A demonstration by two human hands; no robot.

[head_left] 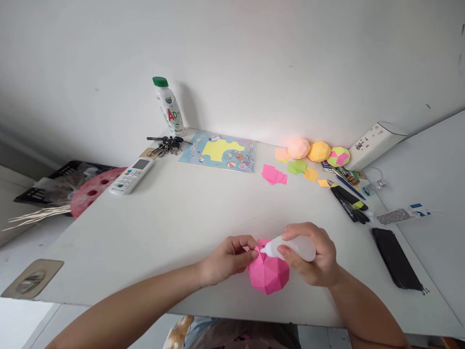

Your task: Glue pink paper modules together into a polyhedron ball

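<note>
A pink faceted paper ball (268, 275) rests near the table's front edge. My left hand (230, 259) pinches a flap at its upper left between thumb and fingers. Wrapped in my right hand (319, 257) is a white translucent squeeze bottle (300, 246), tilted so that its nozzle touches or nearly touches the ball close to my left fingertips. Whether any liquid comes out is too small to tell. The ball's upper part is partly hidden by the bottle and my fingers.
Pink paper pieces (273, 174), green pieces (297, 166) and finished-looking paper balls (318, 151) lie at the back. A printed sheet (241, 157), bottle (169, 106), keys (169, 144) and remote control (131, 176) are further left. Pens (348, 201) and a black pouch (395, 259) lie right.
</note>
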